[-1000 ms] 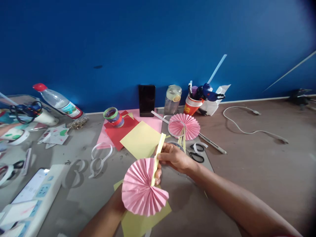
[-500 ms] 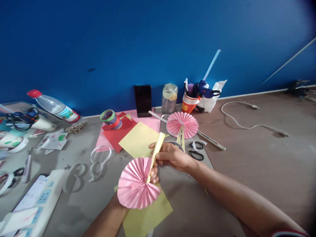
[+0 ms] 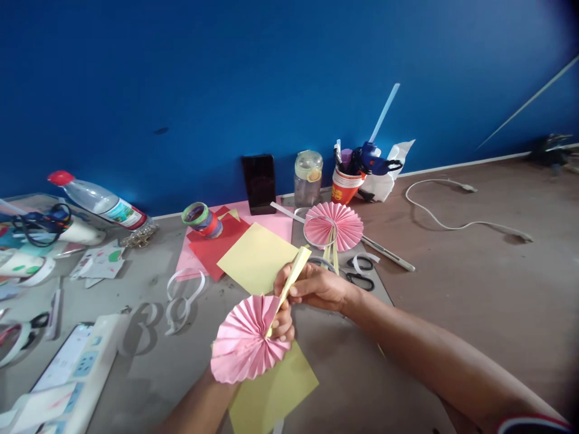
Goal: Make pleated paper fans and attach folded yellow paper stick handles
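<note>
A pink pleated paper fan (image 3: 246, 346), spread almost into a full round, hangs over my left wrist. My left hand (image 3: 283, 323) is mostly behind it, its fingers curled around the fan's edge and the lower end of a folded yellow paper strip (image 3: 297, 269). That strip stands slanted, up and to the right, against the fan's open edge. Higher up, my right hand (image 3: 323, 287) pinches the strip between thumb and fingers. Below the hands lies a yellow paper sheet (image 3: 275, 392), and another yellow sheet (image 3: 253, 256) lies behind them.
A second pink fan (image 3: 348, 223), black-handled scissors (image 3: 360, 281) and a paper cup (image 3: 344, 187) of tools are beyond my right hand. Behind stand a phone (image 3: 259, 184) and a jar (image 3: 308, 179). White tape loops (image 3: 183, 301) and a power strip (image 3: 93, 367) lie left.
The pink fan has shifted slightly left and tilted a little, while the strip's top has moved right and slightly down. Both hands keep their hold.
</note>
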{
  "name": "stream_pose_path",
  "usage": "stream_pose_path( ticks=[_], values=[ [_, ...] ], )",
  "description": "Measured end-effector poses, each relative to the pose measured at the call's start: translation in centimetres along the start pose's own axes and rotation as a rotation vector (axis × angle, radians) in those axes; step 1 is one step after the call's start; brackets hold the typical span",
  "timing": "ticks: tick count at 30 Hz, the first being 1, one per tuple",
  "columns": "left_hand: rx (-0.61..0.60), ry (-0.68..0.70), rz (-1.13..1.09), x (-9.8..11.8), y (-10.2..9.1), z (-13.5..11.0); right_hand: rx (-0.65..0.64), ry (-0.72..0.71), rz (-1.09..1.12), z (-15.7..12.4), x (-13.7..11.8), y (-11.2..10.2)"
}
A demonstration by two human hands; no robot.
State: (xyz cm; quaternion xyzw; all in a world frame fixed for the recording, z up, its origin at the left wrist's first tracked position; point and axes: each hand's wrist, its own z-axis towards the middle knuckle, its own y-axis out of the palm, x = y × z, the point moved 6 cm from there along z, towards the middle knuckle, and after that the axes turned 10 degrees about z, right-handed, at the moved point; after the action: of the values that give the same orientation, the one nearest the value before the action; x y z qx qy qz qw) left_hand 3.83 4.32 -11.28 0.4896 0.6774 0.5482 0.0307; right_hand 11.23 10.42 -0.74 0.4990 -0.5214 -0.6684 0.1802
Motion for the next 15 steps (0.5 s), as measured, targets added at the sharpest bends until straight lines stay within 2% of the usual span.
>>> stream_pose_path(
  ticks=[4,7,12,15],
  values=[
    [-0.112,-0.054,0.048,-0.4,0.6,-0.3,-0.121,0.053,0.044,-0.3,-0.1,0.9],
    [-0.14,-0.04,0.08,0.0,1.7,-1.0,-0.186,0.062,0.027,-0.4,-0.4,1.4],
    [-0.089,0.03,0.141,1.9,4.7,-2.5,-0.195,0.08,-0.074,-0.6,-0.8,1.7],
    [0.007,0.067,0.165,3.2,6.1,-3.5,-0.195,0.075,-0.158,-0.8,-1.1,1.8]
  ],
)
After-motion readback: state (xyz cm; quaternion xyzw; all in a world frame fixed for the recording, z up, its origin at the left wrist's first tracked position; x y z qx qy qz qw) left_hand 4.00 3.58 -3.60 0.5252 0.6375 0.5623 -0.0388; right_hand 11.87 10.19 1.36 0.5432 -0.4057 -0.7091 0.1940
